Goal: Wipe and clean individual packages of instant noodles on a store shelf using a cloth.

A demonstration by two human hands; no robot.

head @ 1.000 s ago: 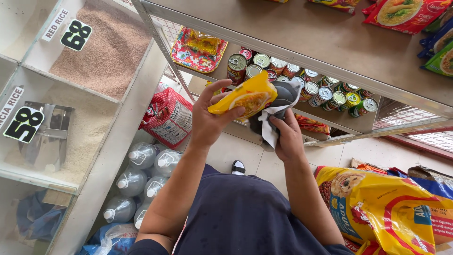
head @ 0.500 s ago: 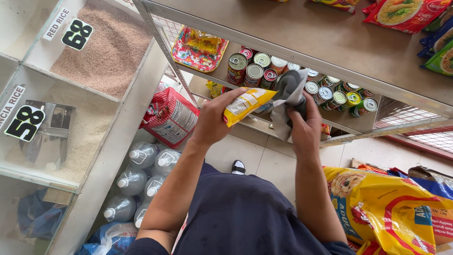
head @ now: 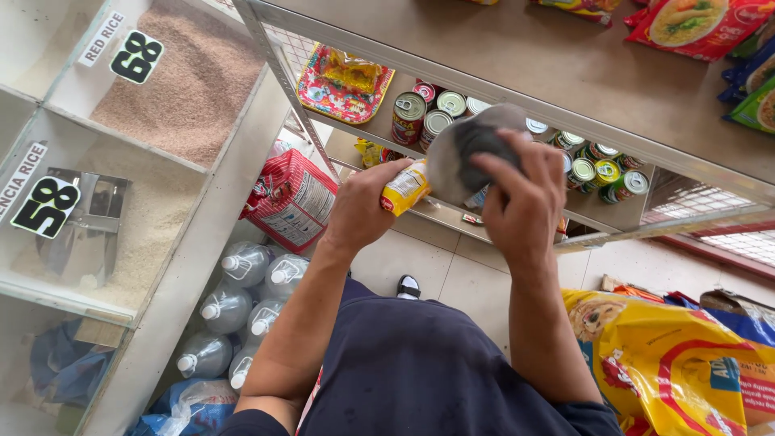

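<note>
My left hand point(head: 361, 211) grips a small yellow packet point(head: 405, 187) in front of a metal shelf. My right hand point(head: 517, 198) presses a grey cloth point(head: 462, 149) against the packet's upper end, and the cloth covers most of it. Both hands are raised just below the shelf level that carries a row of tin cans point(head: 425, 115). My dark blue shirt fills the bottom of the view.
A metal shelf rack point(head: 517, 60) holds cans, a red patterned packet point(head: 343, 85) and snack bags. At left stand rice bins point(head: 173, 97) with a metal scoop point(head: 85, 226). Below are clear water bottles point(head: 242, 266), a red-and-white sack point(head: 292, 202) and yellow pet-food bags point(head: 670, 363).
Both hands have lifted toward the can shelf. The cloth in my right hand has come over the packet, which now shows only its lower end.
</note>
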